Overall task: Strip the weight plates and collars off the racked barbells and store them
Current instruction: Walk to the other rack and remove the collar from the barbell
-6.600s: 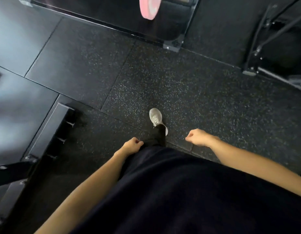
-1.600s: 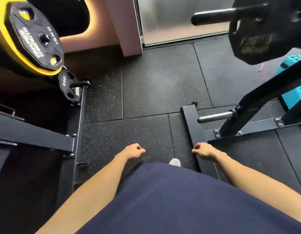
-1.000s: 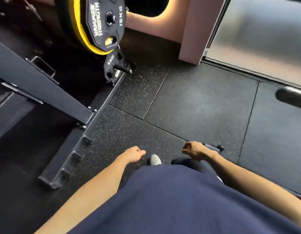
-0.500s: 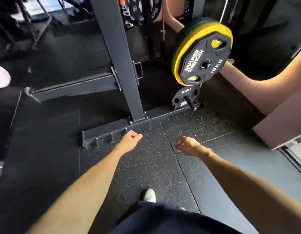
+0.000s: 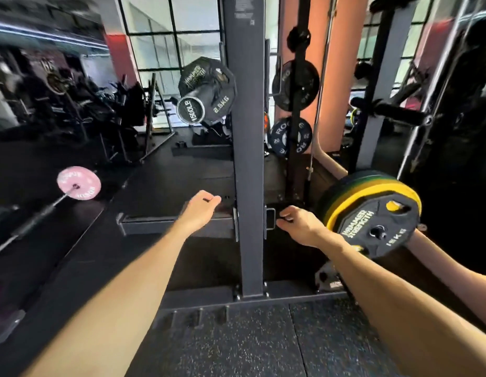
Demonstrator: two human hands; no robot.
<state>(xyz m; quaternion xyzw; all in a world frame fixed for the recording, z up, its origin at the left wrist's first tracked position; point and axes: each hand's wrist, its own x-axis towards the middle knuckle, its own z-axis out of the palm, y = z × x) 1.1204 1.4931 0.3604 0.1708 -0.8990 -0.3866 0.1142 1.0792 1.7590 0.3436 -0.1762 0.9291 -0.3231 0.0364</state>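
A: Far left, what is sitting there?
B: A pink plate (image 5: 79, 183) is sitting on the end of a barbell (image 5: 32, 222) that is running off toward the left edge, low over the dark floor (image 5: 236, 341).

A: Next item along?
B: The left hand (image 5: 200, 210) is hanging in the air just left of the black upright (image 5: 247, 164), fingers loosely curled, gripping nothing.

A: Above it?
B: A bar end (image 5: 190, 110) stamped 1500LB is pointing at the camera, with a black 2.5KG plate (image 5: 211, 88) sitting on it, just left of the upright.

A: Right of the upright?
B: Two black round plates are hanging on a storage post behind it, the upper plate (image 5: 295, 84) over the 20 plate (image 5: 290, 137).

A: And the right hand (image 5: 299, 224)?
B: It is hovering just right of the upright, fingers loosely curled, holding nothing. It is not touching any plate.

A: Far right?
B: A black 15KG plate (image 5: 378, 227) is sitting outermost on a horizontal peg, with a yellow plate (image 5: 372, 190) behind it and a green plate (image 5: 353, 176) behind that. The right forearm is crossing just in front of the lower edge of the stack.
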